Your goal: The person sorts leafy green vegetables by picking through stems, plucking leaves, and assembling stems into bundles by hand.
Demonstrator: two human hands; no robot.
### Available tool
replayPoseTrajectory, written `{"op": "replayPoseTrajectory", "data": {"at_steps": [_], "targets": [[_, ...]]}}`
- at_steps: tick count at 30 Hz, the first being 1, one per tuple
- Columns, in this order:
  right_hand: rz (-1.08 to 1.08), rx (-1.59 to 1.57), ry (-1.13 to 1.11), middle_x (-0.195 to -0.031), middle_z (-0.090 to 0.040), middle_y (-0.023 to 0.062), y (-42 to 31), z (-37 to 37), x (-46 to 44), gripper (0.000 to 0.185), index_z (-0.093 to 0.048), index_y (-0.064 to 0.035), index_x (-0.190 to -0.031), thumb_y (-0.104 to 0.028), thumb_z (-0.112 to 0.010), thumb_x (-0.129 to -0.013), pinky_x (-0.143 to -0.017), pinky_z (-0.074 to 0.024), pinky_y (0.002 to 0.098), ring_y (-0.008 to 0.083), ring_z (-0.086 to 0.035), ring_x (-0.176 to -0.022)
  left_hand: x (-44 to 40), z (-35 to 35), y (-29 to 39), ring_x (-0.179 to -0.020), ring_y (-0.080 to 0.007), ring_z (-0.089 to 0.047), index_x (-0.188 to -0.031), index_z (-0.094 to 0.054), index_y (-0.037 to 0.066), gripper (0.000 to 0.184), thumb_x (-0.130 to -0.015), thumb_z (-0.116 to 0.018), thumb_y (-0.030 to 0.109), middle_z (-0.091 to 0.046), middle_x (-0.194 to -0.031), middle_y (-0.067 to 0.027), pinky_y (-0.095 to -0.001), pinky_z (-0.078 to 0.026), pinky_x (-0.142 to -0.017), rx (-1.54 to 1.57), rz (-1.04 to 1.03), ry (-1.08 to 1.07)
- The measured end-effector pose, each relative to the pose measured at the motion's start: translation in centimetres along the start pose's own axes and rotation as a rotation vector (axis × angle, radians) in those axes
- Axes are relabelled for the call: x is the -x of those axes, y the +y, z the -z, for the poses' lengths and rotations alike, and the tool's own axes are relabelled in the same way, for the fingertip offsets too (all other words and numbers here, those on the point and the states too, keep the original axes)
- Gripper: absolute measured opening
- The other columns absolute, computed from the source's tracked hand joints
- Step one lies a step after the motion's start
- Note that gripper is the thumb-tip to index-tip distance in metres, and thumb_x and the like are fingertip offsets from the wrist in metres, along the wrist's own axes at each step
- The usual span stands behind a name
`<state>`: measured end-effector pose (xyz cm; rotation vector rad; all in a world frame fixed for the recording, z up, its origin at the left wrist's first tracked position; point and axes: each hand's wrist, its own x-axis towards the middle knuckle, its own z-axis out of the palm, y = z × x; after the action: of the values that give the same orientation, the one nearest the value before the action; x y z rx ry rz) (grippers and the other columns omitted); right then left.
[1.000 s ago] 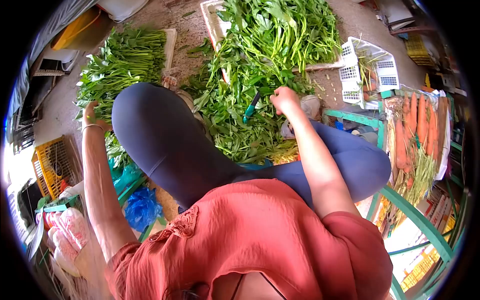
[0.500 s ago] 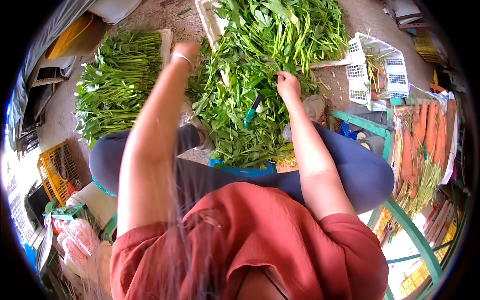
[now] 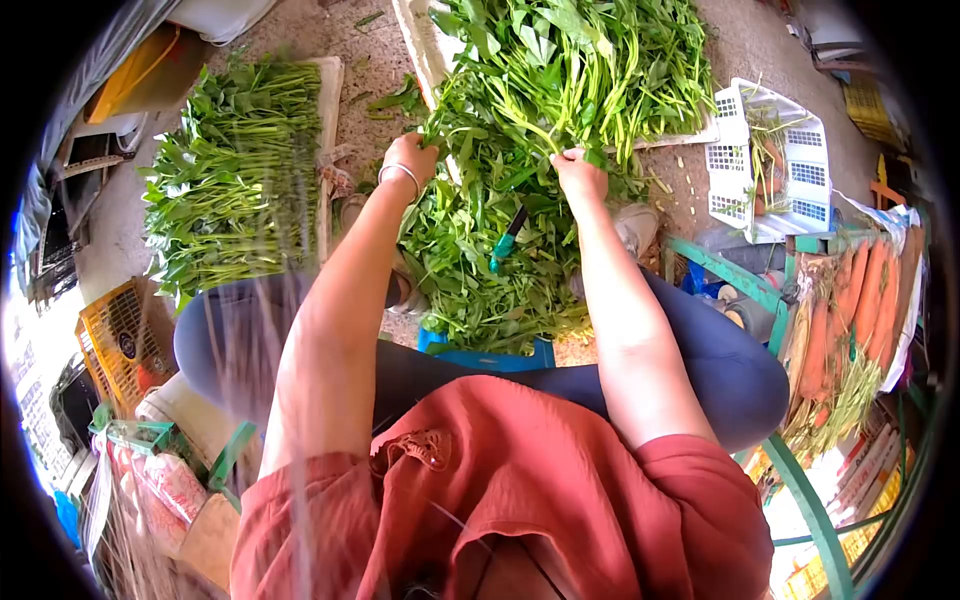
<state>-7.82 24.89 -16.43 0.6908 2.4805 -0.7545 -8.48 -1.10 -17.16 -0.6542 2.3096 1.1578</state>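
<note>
My right hand (image 3: 581, 176) is closed on the ends of some leafy green stems at the lower edge of a large heap of leafy greens (image 3: 590, 70). Closed fingers of my left hand (image 3: 408, 163), which has a white band at the wrist, grip leafy greens at the heap's left side. Between my hands, loose leaves and stems (image 3: 480, 290) spread down toward my lap. A teal-handled tool (image 3: 508, 242) with a dark narrow end lies on them; its exact kind is unclear.
Bunched greens (image 3: 240, 170) lie in rows on a pale board to the left. At right stand a white plastic basket (image 3: 728, 160) with scraps, a green metal frame (image 3: 725, 272) and carrots (image 3: 865, 290). A blue stool edge (image 3: 490, 360) shows between my legs.
My left hand has come down and to the right, from beside the heap onto its leaves. My right hand stays near the same stems. The view has shifted slightly.
</note>
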Motion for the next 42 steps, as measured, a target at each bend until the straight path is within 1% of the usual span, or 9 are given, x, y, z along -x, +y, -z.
{"op": "replayPoseTrajectory", "data": {"at_steps": [3, 7, 15, 19, 24, 29, 34, 37, 42], "targets": [[0.042, 0.013, -0.049, -0.077, -0.064, 0.0067, -0.2, 1.4, 1.5, 0.026, -0.06, -0.0062, -0.085, -0.028, -0.065, -0.072, -0.062, -0.0474, 0.0305, 0.0171, -0.061, -0.067, 4.3, 2.1, 3.4, -0.054, -0.0143, -0.059, -0.096, -0.057, -0.002, 0.029, -0.074, -0.061, 0.016, -0.06, -0.068, -0.0106, -0.0261, -0.041, -0.038, 0.228, 0.034, -0.057], [0.046, -0.655, -0.339, -0.068, -0.058, 0.0013, -1.3, 4.4, 6.0, 0.022, -0.056, -0.0035, -0.086, -0.017, -0.068, -0.073, -0.034, -0.0303, 0.0169, 0.0035, -0.046, -0.047, 11.5, 3.9, 6.8, -0.055, -0.013, -0.056, -0.097, -0.049, 0.001, 0.028, -0.078, -0.06, 0.017, -0.057, -0.075, -0.0074, -0.021, -0.033, -0.035, 0.755, 0.19, -0.08], [0.057, -1.213, -0.738, -0.068, -0.057, 0.0002, -1.5, 5.0, 15.7, 0.016, -0.053, -0.0063, -0.087, -0.013, -0.064, -0.077, -0.035, -0.0336, 0.0157, 0.0026, -0.043, -0.044, 18.5, -0.6, 3.5, -0.056, -0.0098, -0.045, -0.097, -0.047, 0.009, 0.024, -0.086, -0.049, 0.03, -0.059, -0.079, -0.0059, -0.0174, -0.028, -0.039, 1.191, 0.374, -0.362], [0.192, -0.927, -0.619, -0.068, -0.058, -0.0004, -0.7, 2.8, 17.2, 0.018, -0.054, -0.0049, -0.088, -0.01, -0.065, -0.075, -0.045, -0.0366, 0.0177, 0.004, -0.046, -0.052, 16.3, -2.9, 1.4, -0.062, -0.0142, -0.05, -0.099, -0.048, 0.01, 0.04, -0.083, -0.05, 0.047, -0.059, -0.085, -0.0055, -0.0234, -0.037, -0.05, 1.375, 0.256, -0.743], [0.434, -0.39, -0.394, -0.058, -0.058, 0.0044, 1.5, -1.4, 15.8, 0.029, -0.065, -0.0056, -0.072, -0.034, -0.065, -0.074, -0.051, -0.0419, 0.0264, 0.0095, -0.053, -0.051, 15.0, -5.6, -0.7, -0.076, -0.0196, -0.057, -0.104, -0.048, 0.006, 0.032, -0.084, -0.055, 0.03, -0.059, -0.091, -0.0096, -0.0304, -0.047, -0.064, 1.316, 0.216, -0.518], [0.204, -0.288, -0.01, -0.061, -0.061, 0.0073, 1.5, 0.5, 11.9, 0.03, -0.06, -0.003, -0.088, -0.032, -0.059, -0.079, -0.045, -0.0452, 0.0278, 0.0145, -0.057, -0.044, 14.0, -5.5, -2.5, -0.076, -0.0166, -0.055, -0.099, -0.052, 0.007, 0.025, -0.086, -0.051, 0.029, -0.059, -0.086, -0.0042, -0.0285, -0.045, -0.067, 1.104, 0.321, -0.336], [0.031, -0.593, -0.427, -0.069, -0.059, 0.0026, -2.3, 0.7, 12.1, 0.036, -0.061, -0.0017, -0.086, -0.037, -0.06, -0.079, -0.042, -0.04, 0.0232, 0.0107, -0.049, -0.048, 14.1, -4.7, -2.0, -0.066, -0.0153, -0.052, -0.092, -0.052, 0.009, 0.018, -0.086, -0.051, 0.027, -0.055, -0.077, -0.0023, -0.0313, -0.045, -0.06, 1.132, 0.388, -0.37], [0.411, -0.578, -0.304, -0.064, -0.059, 0.0037, -3.4, -3.2, 11.7, 0.021, -0.062, -0.0052, -0.081, -0.026, -0.062, -0.077, -0.048, -0.0417, 0.0233, 0.0098, -0.051, -0.051, 13.9, -4.4, -1.8, -0.058, -0.0143, -0.046, -0.082, -0.046, 0.011, 0.015, -0.085, -0.052, 0.025, -0.051, -0.072, -0.0018, -0.0313, -0.039, -0.048, 1.06, 0.378, -0.338], [0.379, -0.118, -0.349, -0.07, -0.061, 0.0091, -0.7, -2.1, 16.8, 0.015, -0.059, -0.0029, -0.08, -0.017, -0.056, -0.079, -0.055, -0.0449, 0.0305, 0.0164, -0.057, -0.059, 13.4, -3.0, -1.4, -0.054, -0.0139, -0.042, -0.08, -0.044, 0.012, 0.01, -0.086, -0.048, 0.019, -0.047, -0.069, -0.0023, -0.029, -0.033, -0.044, 1.076, 0.365, -0.184]]}}
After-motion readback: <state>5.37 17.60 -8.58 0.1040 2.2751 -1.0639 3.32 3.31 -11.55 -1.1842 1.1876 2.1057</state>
